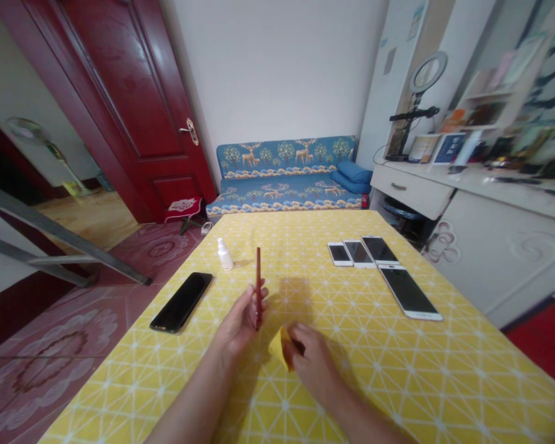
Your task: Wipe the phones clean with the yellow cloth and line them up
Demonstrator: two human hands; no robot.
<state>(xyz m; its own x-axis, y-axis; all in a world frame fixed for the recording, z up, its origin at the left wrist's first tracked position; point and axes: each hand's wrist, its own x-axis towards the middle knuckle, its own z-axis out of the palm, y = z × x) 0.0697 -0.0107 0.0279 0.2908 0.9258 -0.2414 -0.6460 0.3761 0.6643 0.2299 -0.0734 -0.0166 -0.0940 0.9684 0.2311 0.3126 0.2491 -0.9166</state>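
Over the middle of the table, my left hand (pixel 241 317) grips a thin reddish smartphone (pixel 258 287), held upright and seen edge-on. Just right of it and nearer to me, my right hand (pixel 312 351) has its fingers closed on a small yellow cloth (pixel 281 348). The cloth is bunched and apart from the phone. A black smartphone (pixel 182 302) lies face up on the left side of the table. Behind it stands a small white spray bottle (pixel 224 254).
At the right lie several white smartphones, among them a large one (pixel 411 293) and a small one (pixel 340 253). The tablecloth (pixel 374 388) is yellow with white lines. Beyond the table is a blue patterned sofa (pixel 282 184); a white dresser (pixel 411 191) stands at the right.
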